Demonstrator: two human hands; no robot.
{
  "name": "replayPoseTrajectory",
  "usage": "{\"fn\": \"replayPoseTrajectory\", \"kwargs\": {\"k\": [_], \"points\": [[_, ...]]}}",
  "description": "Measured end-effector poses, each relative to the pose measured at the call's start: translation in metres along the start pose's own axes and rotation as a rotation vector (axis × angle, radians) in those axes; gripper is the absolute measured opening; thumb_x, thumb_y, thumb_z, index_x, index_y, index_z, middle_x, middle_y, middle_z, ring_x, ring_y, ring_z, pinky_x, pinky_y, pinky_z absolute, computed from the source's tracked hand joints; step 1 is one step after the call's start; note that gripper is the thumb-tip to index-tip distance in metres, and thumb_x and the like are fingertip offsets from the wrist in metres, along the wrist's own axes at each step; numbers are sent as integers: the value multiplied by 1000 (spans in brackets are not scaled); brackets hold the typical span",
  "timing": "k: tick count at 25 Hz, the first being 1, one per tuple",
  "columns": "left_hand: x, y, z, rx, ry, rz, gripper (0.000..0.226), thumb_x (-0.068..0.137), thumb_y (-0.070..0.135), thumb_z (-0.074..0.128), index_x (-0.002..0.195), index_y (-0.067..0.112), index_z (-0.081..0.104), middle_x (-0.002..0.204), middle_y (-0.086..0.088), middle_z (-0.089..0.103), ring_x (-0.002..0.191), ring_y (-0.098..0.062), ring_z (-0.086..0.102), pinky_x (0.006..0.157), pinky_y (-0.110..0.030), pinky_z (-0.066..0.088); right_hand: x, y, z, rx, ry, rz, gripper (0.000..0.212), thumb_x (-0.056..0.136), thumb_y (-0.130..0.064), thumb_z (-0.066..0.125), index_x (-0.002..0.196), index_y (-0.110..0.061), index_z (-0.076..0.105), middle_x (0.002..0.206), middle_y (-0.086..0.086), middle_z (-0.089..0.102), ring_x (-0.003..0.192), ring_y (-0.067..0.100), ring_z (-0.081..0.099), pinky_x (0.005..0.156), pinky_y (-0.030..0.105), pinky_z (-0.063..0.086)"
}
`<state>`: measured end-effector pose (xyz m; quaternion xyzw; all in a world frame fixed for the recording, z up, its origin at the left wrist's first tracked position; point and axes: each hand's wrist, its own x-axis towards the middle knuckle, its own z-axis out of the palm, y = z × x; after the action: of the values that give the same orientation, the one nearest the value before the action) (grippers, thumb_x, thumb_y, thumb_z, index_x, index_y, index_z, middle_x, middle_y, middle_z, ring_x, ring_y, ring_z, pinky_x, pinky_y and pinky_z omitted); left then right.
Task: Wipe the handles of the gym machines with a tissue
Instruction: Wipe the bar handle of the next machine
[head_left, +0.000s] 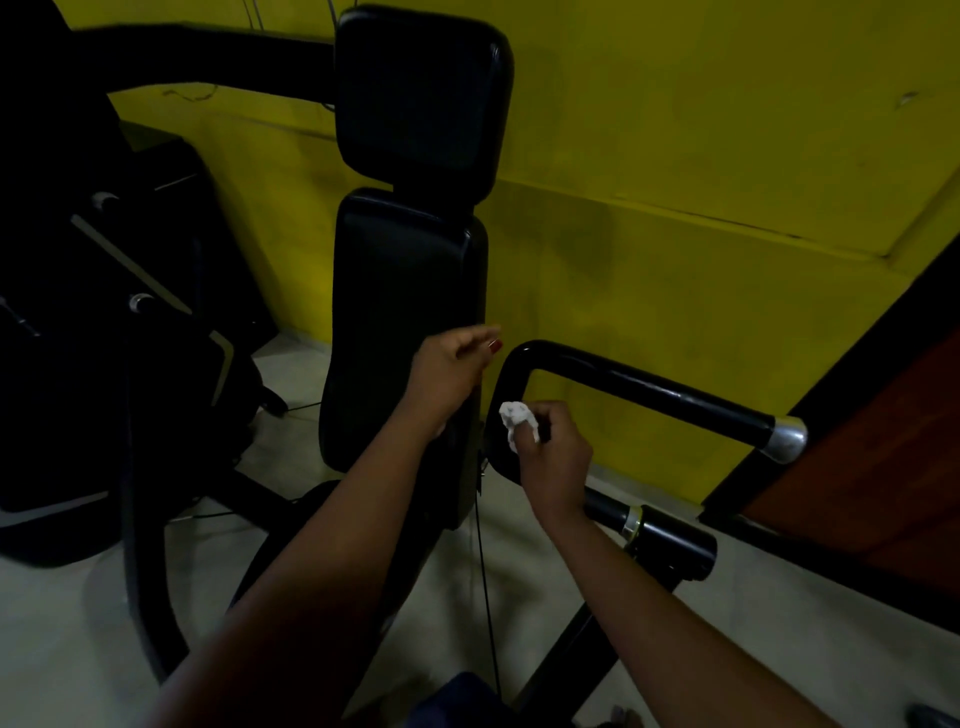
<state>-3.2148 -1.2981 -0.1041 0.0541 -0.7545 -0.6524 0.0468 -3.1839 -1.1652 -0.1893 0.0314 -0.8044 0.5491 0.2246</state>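
Observation:
A black bent handle with a chrome end cap juts out to the right of the machine's padded backrest. My right hand is shut on a crumpled white tissue and presses it against the handle's curved lower-left part. My left hand rests flat on the right edge of the backrest, fingers stretched out and holding nothing. A second black bar with a chrome ring runs below my right wrist.
A black headrest pad sits above the backrest. Another dark gym machine fills the left side. A yellow wall stands behind, and a brown door is at the right. A thin cable hangs over the pale floor.

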Motion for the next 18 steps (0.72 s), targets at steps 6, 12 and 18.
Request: {"fn": "replayPoseTrajectory", "kwargs": {"k": [6,12,18], "points": [[19,39,12,696,-210,203,42,77,13,79,118,14,69,113,-6,70,97,-7,60,80,-8,38,35,-7,3,157,24,352,16,93,-17,61,101,-6,70,86,1,68,78,14,61,66,25,43],[23,43,18,729,-161,111,41,73,11,81,113,13,72,110,-8,71,102,-15,64,77,-9,40,60,8,-3,66,-529,624,24,88,5,55,77,-11,68,81,9,67,75,20,61,71,36,53],[19,36,22,674,-96,60,38,75,6,79,112,9,71,111,-12,70,101,-21,65,85,-22,50,87,-20,-9,260,-735,630,31,98,6,41,83,-10,62,77,-1,59,68,8,53,62,16,47]]}}
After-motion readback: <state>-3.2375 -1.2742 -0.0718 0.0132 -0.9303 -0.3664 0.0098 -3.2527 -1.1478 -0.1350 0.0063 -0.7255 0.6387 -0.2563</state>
